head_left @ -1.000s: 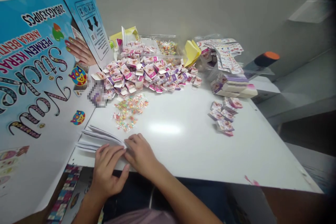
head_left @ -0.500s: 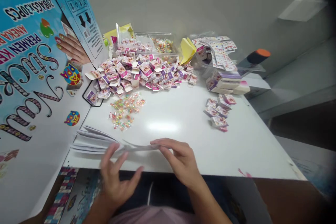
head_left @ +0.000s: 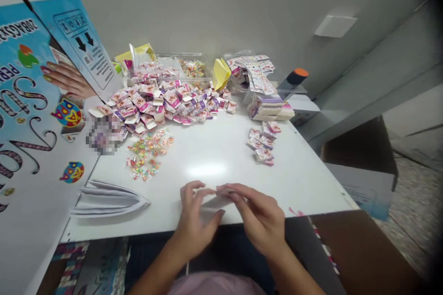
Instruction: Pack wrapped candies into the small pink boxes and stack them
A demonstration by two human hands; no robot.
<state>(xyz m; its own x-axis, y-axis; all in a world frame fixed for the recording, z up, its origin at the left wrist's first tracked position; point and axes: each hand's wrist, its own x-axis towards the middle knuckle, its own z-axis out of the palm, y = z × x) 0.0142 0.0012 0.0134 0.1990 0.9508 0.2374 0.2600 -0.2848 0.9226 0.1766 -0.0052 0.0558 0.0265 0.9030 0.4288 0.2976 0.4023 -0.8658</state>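
Near the table's front edge, my right hand (head_left: pixel 265 216) pinches the upper right end of a thin whitish sheet (head_left: pixel 212 206). My left hand (head_left: pixel 197 219) is curled around the sheet's left side, its thumb below and fingers above. What is printed on the sheet cannot be made out. To the left lies a folded stack of white sheets (head_left: pixel 107 203). Small wrapped colourful candies (head_left: pixel 148 152) are spread behind that stack. A large heap of small pink and purple boxes (head_left: pixel 173 99) lies farther back. Several more small boxes (head_left: pixel 265 140) form a group at the right.
Clear trays (head_left: pixel 194 68) stand at the back, one with candies. Printed strips (head_left: pixel 258 71) lie over another tray at the back right, near stacked flat boxes (head_left: pixel 266 107) and an orange-topped cylinder (head_left: pixel 294 78). A large printed carton (head_left: pixel 34 124) rises at the left.
My left hand has left the folded stack and moved right to the sheet in my right hand. The sheet has come away from the stack. The view has shifted to the right.
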